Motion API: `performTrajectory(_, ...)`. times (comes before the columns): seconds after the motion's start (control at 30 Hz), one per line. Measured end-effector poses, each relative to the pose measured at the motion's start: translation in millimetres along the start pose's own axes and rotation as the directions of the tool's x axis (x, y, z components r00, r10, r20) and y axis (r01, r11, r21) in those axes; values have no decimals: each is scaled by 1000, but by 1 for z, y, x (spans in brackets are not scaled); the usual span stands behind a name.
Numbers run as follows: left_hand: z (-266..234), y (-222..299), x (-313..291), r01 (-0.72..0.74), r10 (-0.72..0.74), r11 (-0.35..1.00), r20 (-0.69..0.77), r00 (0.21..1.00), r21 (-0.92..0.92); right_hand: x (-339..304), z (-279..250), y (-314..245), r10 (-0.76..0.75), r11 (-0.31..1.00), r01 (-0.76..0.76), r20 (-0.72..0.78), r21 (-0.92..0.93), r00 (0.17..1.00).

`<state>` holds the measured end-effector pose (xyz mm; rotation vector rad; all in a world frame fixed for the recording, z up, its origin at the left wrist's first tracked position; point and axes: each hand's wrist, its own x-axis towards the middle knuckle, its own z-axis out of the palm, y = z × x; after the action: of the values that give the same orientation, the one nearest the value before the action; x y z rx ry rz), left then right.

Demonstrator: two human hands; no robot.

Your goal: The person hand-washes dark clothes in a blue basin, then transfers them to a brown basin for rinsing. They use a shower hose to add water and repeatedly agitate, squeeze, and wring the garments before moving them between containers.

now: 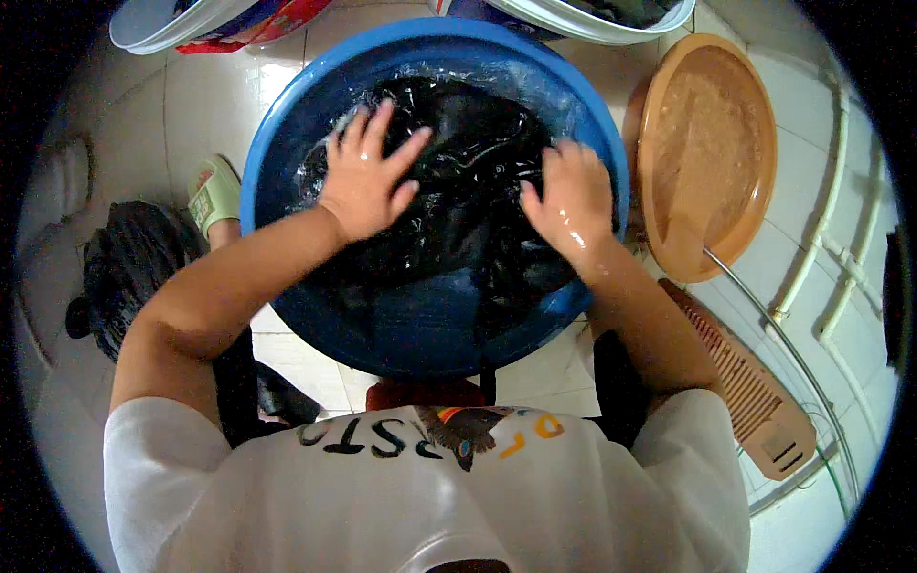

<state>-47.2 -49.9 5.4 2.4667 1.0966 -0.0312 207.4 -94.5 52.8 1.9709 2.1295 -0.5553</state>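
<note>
A large blue tub [382, 355] holds a wet black cloth [458, 215], shiny with water and heaped across its middle. I cannot tell what kind of garment it is. My left hand [371, 177] is over the left part of the cloth, fingers and thumb spread wide, with no fold gripped. At the tub's right side, my right hand [573, 202] has its fingers bent down onto the cloth, closed on its edge with the thumb on the near side. Both hands look wet.
To the right stands an orange basin [707, 143] with a hose [778, 329] beside it. A brown ridged washboard [740, 382] lies below. Two buckets [611, 24] are at the far edge, one with dark cloth. A black bag [138, 267] and a foot in a green slipper [216, 196] are left.
</note>
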Motion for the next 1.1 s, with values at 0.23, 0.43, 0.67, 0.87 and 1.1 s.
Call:
performTrajectory(0.23,23,30,0,54,-70,997,319,945,57,42,49,-35,-167,985,175,-261,7,951)
performTrajectory(0.43,5,18,36,167,-189,982,349,918,94,68,102,-24,-22,1000,24,-99,16,995)
performTrajectory(0.67,-4,-9,74,180,-119,976,396,911,-121,93,86,-25,196,968,-236,321,90,926)
performTrajectory(0.87,-9,-40,80,370,-7,532,432,902,-762,81,64,10,27,281,-403,412,871,911)
performTrajectory(1.1,-56,16,11,264,172,740,554,815,-619,-13,-26,-30,-87,867,-221,573,447,815)
